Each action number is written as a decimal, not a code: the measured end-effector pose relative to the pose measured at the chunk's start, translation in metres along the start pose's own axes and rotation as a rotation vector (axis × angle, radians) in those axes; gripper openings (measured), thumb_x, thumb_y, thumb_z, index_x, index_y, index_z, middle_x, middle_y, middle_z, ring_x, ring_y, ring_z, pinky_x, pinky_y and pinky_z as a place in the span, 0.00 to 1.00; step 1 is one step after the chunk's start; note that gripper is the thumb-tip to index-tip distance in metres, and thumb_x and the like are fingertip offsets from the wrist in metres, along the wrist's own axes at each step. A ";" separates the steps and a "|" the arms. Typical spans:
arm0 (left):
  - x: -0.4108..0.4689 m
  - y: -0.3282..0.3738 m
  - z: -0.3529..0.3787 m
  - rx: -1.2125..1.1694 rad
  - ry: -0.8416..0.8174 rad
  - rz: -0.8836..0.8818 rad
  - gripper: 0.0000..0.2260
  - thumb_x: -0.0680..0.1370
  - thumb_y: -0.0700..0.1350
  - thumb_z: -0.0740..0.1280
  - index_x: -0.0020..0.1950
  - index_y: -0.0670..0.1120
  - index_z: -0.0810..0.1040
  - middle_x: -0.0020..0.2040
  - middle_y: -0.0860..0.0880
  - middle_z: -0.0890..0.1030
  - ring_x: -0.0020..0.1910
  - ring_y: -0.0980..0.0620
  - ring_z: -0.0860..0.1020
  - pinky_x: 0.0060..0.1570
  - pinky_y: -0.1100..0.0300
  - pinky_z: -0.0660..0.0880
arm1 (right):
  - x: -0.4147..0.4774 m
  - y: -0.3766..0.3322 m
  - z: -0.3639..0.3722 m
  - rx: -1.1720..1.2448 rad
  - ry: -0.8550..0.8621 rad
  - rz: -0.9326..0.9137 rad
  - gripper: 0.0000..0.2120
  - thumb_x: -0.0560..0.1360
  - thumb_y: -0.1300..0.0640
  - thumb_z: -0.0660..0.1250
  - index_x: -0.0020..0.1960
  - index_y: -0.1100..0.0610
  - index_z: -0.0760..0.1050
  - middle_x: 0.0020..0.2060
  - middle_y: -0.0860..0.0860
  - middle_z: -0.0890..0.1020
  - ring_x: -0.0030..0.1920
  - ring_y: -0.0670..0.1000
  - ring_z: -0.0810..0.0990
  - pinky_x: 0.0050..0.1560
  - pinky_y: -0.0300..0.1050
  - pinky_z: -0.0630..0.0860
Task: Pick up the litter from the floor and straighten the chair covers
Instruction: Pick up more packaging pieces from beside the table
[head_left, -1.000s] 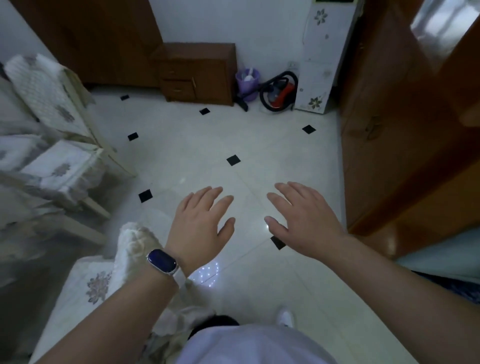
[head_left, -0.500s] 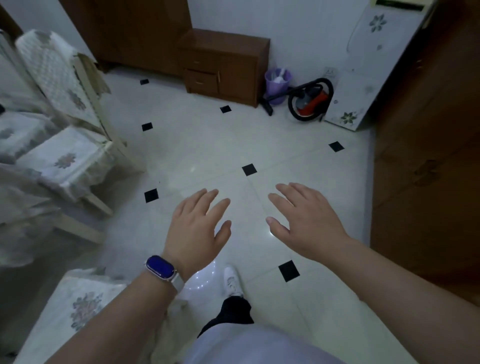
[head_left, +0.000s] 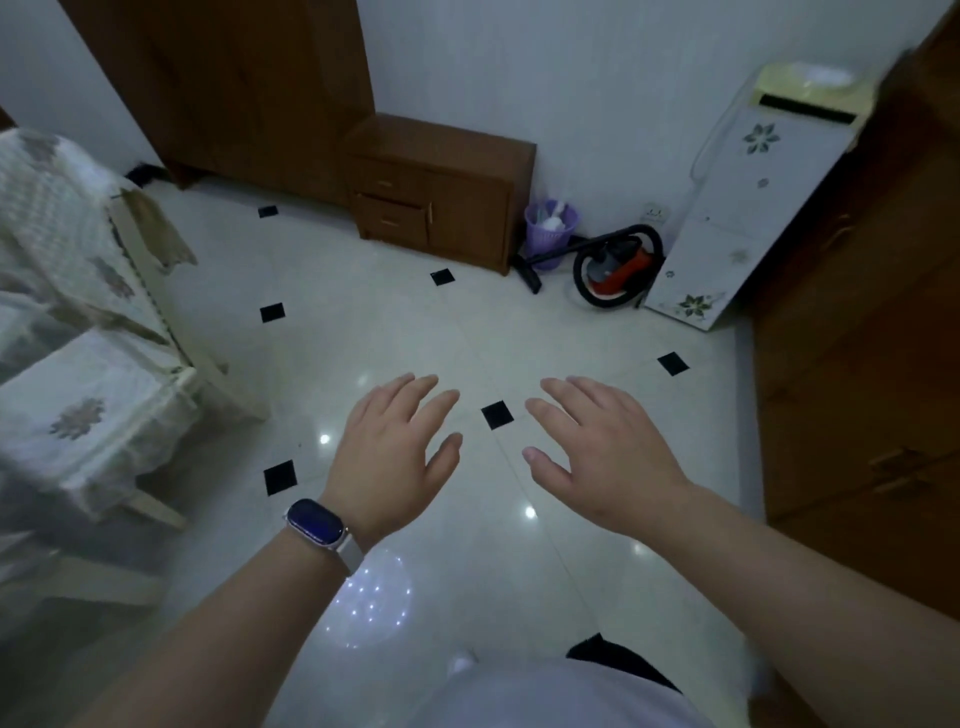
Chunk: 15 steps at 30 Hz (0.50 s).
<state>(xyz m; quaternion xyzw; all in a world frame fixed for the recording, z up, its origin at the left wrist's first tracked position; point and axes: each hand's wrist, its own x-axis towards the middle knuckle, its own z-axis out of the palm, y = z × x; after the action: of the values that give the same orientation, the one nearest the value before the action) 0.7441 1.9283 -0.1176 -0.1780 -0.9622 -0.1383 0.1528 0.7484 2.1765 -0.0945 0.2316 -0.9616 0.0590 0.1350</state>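
Glossy pale tiled floor (head_left: 363, 332), lacy floral chair covers (head_left: 83, 410) well left of the fingers. The left hand (head_left: 389, 457) and right hand (head_left: 608, 457) hover, fingers spread loose, holding nothing.

No legible text anywhere

The glossy white tiled floor (head_left: 395, 332) lies open through the middle. Cream lace-covered chairs (head_left: 88, 415) crowd the left. A low brown wooden cabinet (head_left: 441, 176), purple plastic wastebasket (head_left: 550, 228) and red-and-black vacuum cleaner (head_left: 618, 270) line the far wall. Brown wooden doors (head_left: 857, 364) close the right.
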 end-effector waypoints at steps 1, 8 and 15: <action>0.010 -0.007 0.004 0.000 0.001 0.006 0.20 0.77 0.54 0.62 0.65 0.46 0.78 0.64 0.43 0.78 0.66 0.39 0.74 0.63 0.42 0.71 | 0.012 0.006 0.005 -0.002 -0.001 0.001 0.24 0.76 0.42 0.58 0.61 0.57 0.79 0.62 0.56 0.80 0.62 0.59 0.77 0.60 0.54 0.72; 0.078 -0.052 0.034 0.061 -0.050 -0.080 0.19 0.77 0.54 0.64 0.65 0.47 0.77 0.65 0.43 0.77 0.67 0.40 0.73 0.63 0.41 0.71 | 0.122 0.052 0.053 0.074 0.018 -0.046 0.25 0.75 0.42 0.57 0.61 0.57 0.79 0.62 0.56 0.80 0.62 0.60 0.77 0.61 0.53 0.71; 0.190 -0.095 0.047 0.204 -0.049 -0.209 0.20 0.77 0.55 0.61 0.65 0.48 0.78 0.65 0.45 0.78 0.66 0.41 0.74 0.64 0.45 0.70 | 0.260 0.111 0.095 0.190 0.054 -0.165 0.24 0.76 0.43 0.58 0.61 0.57 0.80 0.61 0.56 0.80 0.61 0.60 0.78 0.59 0.54 0.73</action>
<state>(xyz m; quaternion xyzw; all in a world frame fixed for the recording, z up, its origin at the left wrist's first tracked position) 0.5274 1.9156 -0.1158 -0.0637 -0.9880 -0.0507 0.1312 0.4522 2.1465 -0.1159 0.3200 -0.9254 0.1449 0.1425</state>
